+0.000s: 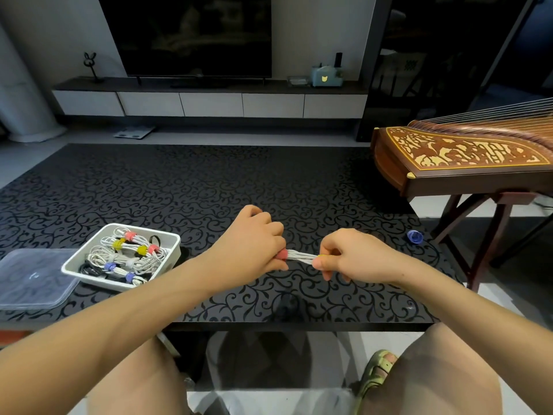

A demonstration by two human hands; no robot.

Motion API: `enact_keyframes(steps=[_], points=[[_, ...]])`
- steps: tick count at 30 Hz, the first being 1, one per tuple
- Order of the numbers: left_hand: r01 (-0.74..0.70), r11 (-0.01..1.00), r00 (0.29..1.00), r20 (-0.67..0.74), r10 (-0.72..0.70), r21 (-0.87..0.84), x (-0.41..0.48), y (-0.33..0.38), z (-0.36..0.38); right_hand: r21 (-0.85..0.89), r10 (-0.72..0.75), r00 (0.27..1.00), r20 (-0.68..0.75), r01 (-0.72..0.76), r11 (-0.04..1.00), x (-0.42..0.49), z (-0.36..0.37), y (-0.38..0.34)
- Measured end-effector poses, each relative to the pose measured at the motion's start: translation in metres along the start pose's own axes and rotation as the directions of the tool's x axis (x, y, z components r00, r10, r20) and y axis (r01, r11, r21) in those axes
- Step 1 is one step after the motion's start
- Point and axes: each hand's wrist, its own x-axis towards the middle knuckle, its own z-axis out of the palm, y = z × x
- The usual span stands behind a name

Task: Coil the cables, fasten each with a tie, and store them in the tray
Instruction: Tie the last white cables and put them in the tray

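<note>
Holds a coiled white cable [300, 256] level at centre frame, just above the black patterned table [209, 181], stretched between both hands. Grips its left end with the left hand [254, 241], fingers curled tight round the bundle, next to a pink tie [281, 254] peeping out at the edge of the fist. Pinches its right end with the right hand [353, 256], thumb and fingertips closed on a yellow tie [322, 256], mostly hidden under them. Cannot tell how far round the bundle the yellow tie goes.

At lower left, well apart from the held cable: a white tray [176, 245] on the table, filled with bundled cables [128, 260] bound in pink, yellow and purple ties. Lying flat just left of it, with the tray's left corner seeming to overlap its edge: a clear plastic lid [33, 277]. Between tray and held cable: the left forearm, crossing up from the lower left edge and passing close by the tray's near right corner. To the right of the right hand, near the table's right edge: a blue tie [415, 236], loose on the surface.

At right, beyond the table: a carved wooden zither [463, 157] on a dark stand. At upper centre: a dark television [185, 34] above a low white-fronted cabinet [209, 103]. Along the bottom edge, below the table: bare knees and a green sandal [378, 372].
</note>
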Motion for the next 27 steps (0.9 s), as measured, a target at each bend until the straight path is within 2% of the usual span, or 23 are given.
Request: enact_keyframes(steps=[3,6,8,9,10,11,12,14,19,23,24,25,26,27], points=[[-0.109,0.99,0.983,-0.138,0.122,0.094,-0.002,-0.006,0.0,0.289,-0.037,0.987,0.156,-0.01,0.957,0.003,-0.002,0.003],[-0.183,0.981,0.969,-0.155,0.191,0.065,-0.004,-0.012,-0.002,0.519,-0.079,0.943,0.324,-0.107,0.848,0.003,-0.007,0.008],[-0.174,0.977,0.979,-0.13,0.157,-0.126,-0.005,-0.011,-0.006,0.585,-0.097,0.902,0.42,-0.188,0.789,0.003,-0.008,0.011],[-0.105,0.945,0.994,-0.072,0.086,-0.31,-0.006,-0.01,-0.009,0.604,-0.101,0.884,0.456,-0.224,0.764,0.003,-0.008,0.011],[0.028,0.858,0.999,0.034,-0.012,-0.513,-0.009,-0.01,-0.011,0.618,-0.103,0.87,0.482,-0.254,0.744,0.004,-0.008,0.011],[0.169,0.725,0.984,0.152,-0.09,-0.668,-0.011,-0.01,-0.011,0.628,-0.101,0.861,0.498,-0.278,0.727,0.004,-0.008,0.012],[0.262,0.599,0.964,0.237,-0.124,-0.756,-0.013,-0.011,-0.01,0.639,-0.098,0.854,0.511,-0.301,0.708,0.005,-0.009,0.012],[0.307,0.504,0.95,0.288,-0.118,-0.808,-0.018,-0.011,-0.008,0.667,-0.097,0.841,0.532,-0.346,0.659,0.005,-0.01,0.012],[0.275,0.516,0.962,0.23,-0.151,-0.811,-0.017,-0.008,-0.007,0.661,-0.104,0.817,0.567,-0.376,0.65,0.007,-0.011,0.011],[0.235,0.574,0.972,0.207,-0.115,-0.784,-0.017,-0.011,-0.009,0.665,-0.087,0.807,0.584,-0.414,0.622,0.009,-0.012,0.014],[0.26,0.535,0.965,0.23,-0.125,-0.804,-0.017,-0.012,-0.01,0.669,-0.084,0.806,0.586,-0.424,0.61,0.009,-0.013,0.015],[0.302,0.44,0.953,0.269,-0.136,-0.846,-0.017,-0.012,-0.011,0.676,-0.083,0.805,0.587,-0.431,0.597,0.008,-0.014,0.015],[0.35,0.285,0.936,0.323,-0.138,-0.892,-0.017,-0.011,-0.013,0.685,-0.083,0.807,0.585,-0.437,0.583,0.008,-0.015,0.014],[0.39,0.077,0.917,0.38,-0.12,-0.918,-0.018,-0.011,-0.015,0.694,-0.08,0.811,0.579,-0.439,0.57,0.008,-0.016,0.013]])
